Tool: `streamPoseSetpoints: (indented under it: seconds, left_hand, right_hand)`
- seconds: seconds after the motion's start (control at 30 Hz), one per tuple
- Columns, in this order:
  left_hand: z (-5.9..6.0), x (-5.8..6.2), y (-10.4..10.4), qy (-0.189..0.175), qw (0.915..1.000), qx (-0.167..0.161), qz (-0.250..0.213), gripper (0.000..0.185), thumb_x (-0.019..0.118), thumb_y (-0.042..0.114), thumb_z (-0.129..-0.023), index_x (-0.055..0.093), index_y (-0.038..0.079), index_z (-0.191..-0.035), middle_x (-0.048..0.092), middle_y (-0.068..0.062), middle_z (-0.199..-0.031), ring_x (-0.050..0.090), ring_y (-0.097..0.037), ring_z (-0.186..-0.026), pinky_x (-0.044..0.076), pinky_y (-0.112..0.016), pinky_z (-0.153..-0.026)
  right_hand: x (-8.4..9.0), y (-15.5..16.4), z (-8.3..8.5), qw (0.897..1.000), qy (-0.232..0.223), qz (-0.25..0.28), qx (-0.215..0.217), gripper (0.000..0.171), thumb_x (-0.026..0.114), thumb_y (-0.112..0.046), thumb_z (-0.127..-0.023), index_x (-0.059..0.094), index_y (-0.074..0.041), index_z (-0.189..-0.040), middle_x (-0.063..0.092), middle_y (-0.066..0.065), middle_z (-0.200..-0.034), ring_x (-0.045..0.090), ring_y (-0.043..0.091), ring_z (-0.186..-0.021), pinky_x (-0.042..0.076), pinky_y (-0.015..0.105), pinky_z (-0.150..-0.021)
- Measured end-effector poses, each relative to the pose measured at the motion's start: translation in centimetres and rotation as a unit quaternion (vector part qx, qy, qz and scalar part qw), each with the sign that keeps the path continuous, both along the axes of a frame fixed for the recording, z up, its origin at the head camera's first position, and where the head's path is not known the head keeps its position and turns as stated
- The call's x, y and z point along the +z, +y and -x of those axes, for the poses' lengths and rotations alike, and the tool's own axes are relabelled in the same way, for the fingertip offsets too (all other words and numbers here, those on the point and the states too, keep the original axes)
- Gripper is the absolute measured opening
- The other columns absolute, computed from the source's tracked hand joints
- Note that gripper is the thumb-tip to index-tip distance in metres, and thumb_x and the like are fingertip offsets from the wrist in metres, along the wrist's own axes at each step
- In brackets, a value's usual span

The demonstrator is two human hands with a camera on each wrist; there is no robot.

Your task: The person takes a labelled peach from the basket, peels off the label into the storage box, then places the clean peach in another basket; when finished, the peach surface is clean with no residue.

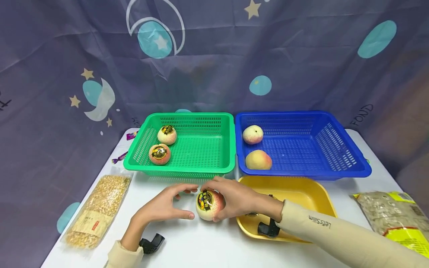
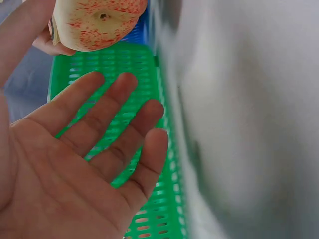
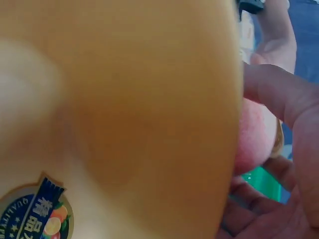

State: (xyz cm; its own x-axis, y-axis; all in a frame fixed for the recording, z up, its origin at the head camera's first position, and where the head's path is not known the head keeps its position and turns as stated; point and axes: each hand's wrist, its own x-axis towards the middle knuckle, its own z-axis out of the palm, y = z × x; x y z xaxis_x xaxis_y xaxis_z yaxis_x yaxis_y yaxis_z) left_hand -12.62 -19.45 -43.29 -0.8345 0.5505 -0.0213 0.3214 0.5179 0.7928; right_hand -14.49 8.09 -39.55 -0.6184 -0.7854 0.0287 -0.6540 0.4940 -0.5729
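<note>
A pale, red-speckled fruit with a black and yellow sticker [image 1: 207,205] sits low over the white table in front of the green basket [image 1: 181,169]. My right hand [image 1: 222,200] grips it from the right side, fingers curled over its top. My left hand [image 1: 181,203] is just left of the fruit, fingers relaxed and spread, holding nothing. Seen from the left wrist, the open palm [image 2: 94,154] faces the fruit [image 2: 97,22] with a gap between them. In the right wrist view my fingers [image 3: 279,94] wrap the pink fruit [image 3: 254,134].
Two stickered fruits [image 1: 167,134] [image 1: 159,154] lie in the green basket. Two bare fruits [image 1: 253,134] [image 1: 258,160] lie in the blue basket [image 1: 301,173]. A yellow tray [image 1: 301,190] sits under my right forearm. A corn bag [image 1: 97,212] lies left, a seed bag [image 1: 395,216] right.
</note>
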Motion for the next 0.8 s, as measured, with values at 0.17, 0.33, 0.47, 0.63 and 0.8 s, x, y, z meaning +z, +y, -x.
streamPoseSetpoints:
  seconds: [0.17, 0.33, 0.47, 0.63, 0.8]
  left_hand:
    - [0.0, -0.7, 0.5, -0.01, 0.9998, -0.001, 0.017, 0.079, 0.088, 0.045, -0.076, 0.056, 0.023, -0.145, 0.063, 0.006, -0.138, 0.056, -0.021, -0.127, 0.047, -0.039, -0.099]
    - [-0.1, -1.1, 1.2, -0.003, 0.9998, -0.011, 0.013, 0.081, 0.09, 0.045, -0.075, 0.055, 0.026, -0.145, 0.061, 0.008, -0.138, 0.051, -0.021, -0.126, 0.046, -0.044, -0.104]
    - [-0.1, -1.4, 2.0, -0.006, 0.9997, -0.02, 0.011, 0.083, 0.091, 0.045, -0.072, 0.055, 0.03, -0.145, 0.061, 0.012, -0.136, 0.049, -0.017, -0.123, 0.045, -0.044, -0.105]
    - [0.0, -1.6, 3.0, -0.032, 0.9991, -0.028, 0.007, 0.08, 0.092, 0.044, -0.071, 0.055, 0.037, -0.142, 0.059, 0.015, -0.131, 0.048, -0.014, -0.122, 0.043, -0.042, -0.105]
    - [0.2, -1.6, 3.7, -0.04, 0.9985, -0.038, -0.003, 0.077, 0.091, 0.042, -0.073, 0.055, 0.042, -0.141, 0.058, 0.017, -0.133, 0.048, -0.012, -0.124, 0.042, -0.043, -0.105]
  right_hand:
    - [-0.3, -0.2, 0.0, 0.999, 0.008, -0.02, 0.023, 0.073, 0.095, -0.028, -0.069, 0.06, -0.018, -0.133, 0.063, -0.003, -0.125, 0.061, 0.011, -0.109, 0.051, 0.03, -0.093]
    - [0.2, 0.2, 0.3, 0.998, -0.009, -0.043, 0.045, 0.068, 0.091, -0.024, -0.075, 0.059, -0.017, -0.135, 0.062, -0.003, -0.127, 0.061, 0.012, -0.111, 0.051, 0.032, -0.095]
    - [0.7, 0.8, 0.5, 0.997, -0.016, -0.055, 0.05, 0.063, 0.088, -0.026, -0.079, 0.061, -0.017, -0.135, 0.063, -0.002, -0.125, 0.06, 0.015, -0.11, 0.051, 0.031, -0.094]
    - [1.3, 1.5, 0.5, 0.998, -0.023, -0.043, 0.049, 0.057, 0.085, -0.023, -0.082, 0.065, -0.017, -0.135, 0.063, -0.001, -0.122, 0.06, 0.017, -0.107, 0.051, 0.029, -0.092]
    - [1.6, 1.8, 0.7, 0.998, -0.02, -0.017, 0.052, 0.042, 0.08, -0.021, -0.087, 0.07, -0.012, -0.128, 0.066, 0.0, -0.116, 0.061, 0.018, -0.103, 0.053, 0.029, -0.091]
